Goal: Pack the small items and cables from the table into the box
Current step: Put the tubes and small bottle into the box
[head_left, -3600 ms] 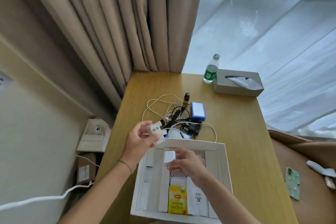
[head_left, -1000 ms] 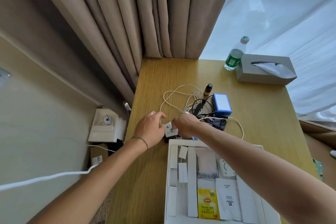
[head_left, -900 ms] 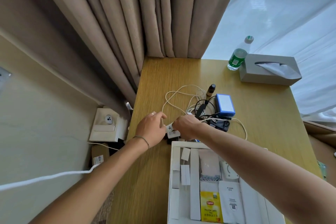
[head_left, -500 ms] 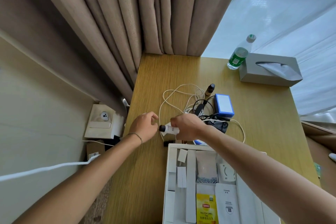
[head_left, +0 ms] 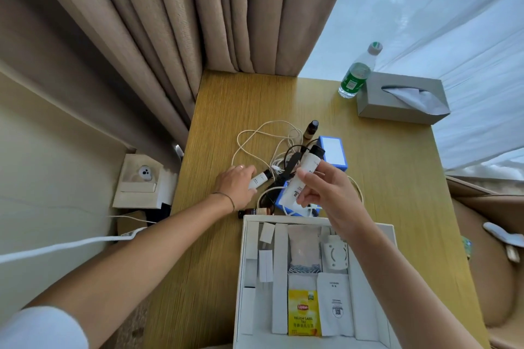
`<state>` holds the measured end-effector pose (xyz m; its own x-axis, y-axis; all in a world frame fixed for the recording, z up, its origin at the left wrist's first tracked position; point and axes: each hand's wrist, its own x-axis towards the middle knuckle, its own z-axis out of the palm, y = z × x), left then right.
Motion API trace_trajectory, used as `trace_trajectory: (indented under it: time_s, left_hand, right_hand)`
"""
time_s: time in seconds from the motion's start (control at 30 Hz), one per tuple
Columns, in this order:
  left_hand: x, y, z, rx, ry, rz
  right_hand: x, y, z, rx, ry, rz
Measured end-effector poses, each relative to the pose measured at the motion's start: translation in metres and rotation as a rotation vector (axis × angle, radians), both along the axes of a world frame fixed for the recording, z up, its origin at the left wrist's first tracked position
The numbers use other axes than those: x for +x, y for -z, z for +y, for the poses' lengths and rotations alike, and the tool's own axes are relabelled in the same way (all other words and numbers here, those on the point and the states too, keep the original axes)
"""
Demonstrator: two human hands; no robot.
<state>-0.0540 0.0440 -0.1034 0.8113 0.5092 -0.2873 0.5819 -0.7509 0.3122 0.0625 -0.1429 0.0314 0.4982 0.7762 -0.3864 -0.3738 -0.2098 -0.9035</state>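
We are noting: right hand (head_left: 320, 188) pinching white tube (head_left: 302, 178) mid-body, left hand (head_left: 236, 187) clamped on smaller tube (head_left: 258, 180); both prob. light, squashy, slick.

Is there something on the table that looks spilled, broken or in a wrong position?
Nothing looks spilled or broken. The only untidy part is the cables, tangled in a loose pile beyond the box. The right hand holds a white tube above it; the left hand grips a smaller white tube on the table.

Beige pleated curtains (head_left: 181, 22), sheer white drape (head_left: 425, 8) glowing with daylight, wooden table (head_left: 226, 105), possibly a sofa (head_left: 487, 263) right.
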Motion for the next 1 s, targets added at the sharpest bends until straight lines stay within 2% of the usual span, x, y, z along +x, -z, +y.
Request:
trace_trajectory:
  time_s: [0.07, 0.2, 0.27, 0.33, 0.43, 0.57, 0.7, 1.0]
  left_hand:
    - [0.001, 0.003, -0.001, 0.009, 0.007, 0.021]
    - [0.002, 0.003, -0.002, 0.020, 0.003, 0.017]
    - [0.003, -0.001, -0.002, 0.002, -0.028, 0.006]
    - [0.002, -0.007, -0.004, -0.019, -0.084, -0.034]
    - [-0.002, -0.021, -0.007, -0.038, -0.138, -0.140]
    - [-0.008, -0.053, -0.012, -0.113, -0.197, -0.347]
    - [-0.020, -0.085, -0.024, -0.217, -0.376, -0.501]
    - [-0.056, -0.124, -0.061, -0.645, -0.580, -0.552]
  right_hand:
    - [-0.008, -0.004, -0.010, 0.003, 0.036, -0.008]
    - [-0.020, -0.008, -0.027, -0.104, 0.045, -0.219]
    - [-0.025, -0.008, -0.036, -0.082, 0.015, -0.214]
    - [-0.030, -0.010, -0.044, -0.024, -0.028, -0.113]
    - [-0.041, -0.008, -0.054, -0.023, -0.050, -0.015]
    - [-0.059, 0.003, -0.073, -0.069, -0.117, -0.039]
    - [-0.076, 0.015, -0.094, -0.144, -0.190, -0.073]
    - [-0.107, 0.043, -0.121, -0.405, -0.408, -0.605]
